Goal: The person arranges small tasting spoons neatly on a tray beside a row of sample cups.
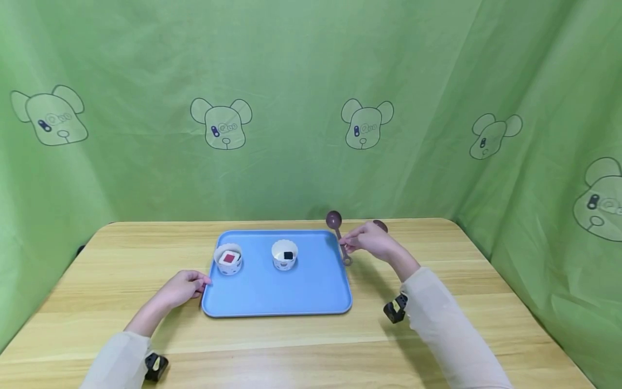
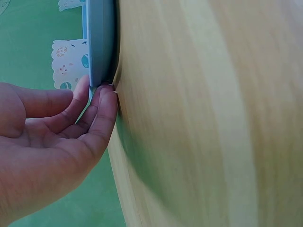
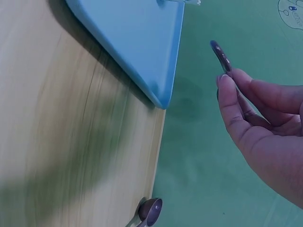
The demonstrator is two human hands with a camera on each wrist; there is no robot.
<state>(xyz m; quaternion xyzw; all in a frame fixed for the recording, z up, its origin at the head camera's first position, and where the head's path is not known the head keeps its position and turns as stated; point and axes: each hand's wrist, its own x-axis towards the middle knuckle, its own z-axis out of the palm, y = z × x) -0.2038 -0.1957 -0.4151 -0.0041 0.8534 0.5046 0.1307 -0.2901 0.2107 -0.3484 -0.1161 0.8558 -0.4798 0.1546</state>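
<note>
My right hand [image 1: 368, 240] pinches a brown measuring spoon [image 1: 333, 220] by its handle, above the right edge of a blue tray [image 1: 311, 297]. The spoon's round bowl points away from me, and a small ring ends the handle. The fingers of my left hand [image 1: 181, 288] touch the tray's left rim; in the left wrist view, the thumb [image 2: 49, 102] stands apart from the rim. On the tray are two white paper cups with scalloped rims. The left cup [image 1: 234, 268] holds a white block with a red square, the middle cup [image 1: 284, 265] a small black-and-white block.
A second brown measuring spoon [image 3: 150, 212] lies on the wooden table [image 1: 272, 356] near its far edge, partly behind my right hand in the head view. Green curtains [image 1: 291, 178] printed with bear outlines hang around the table's back and sides.
</note>
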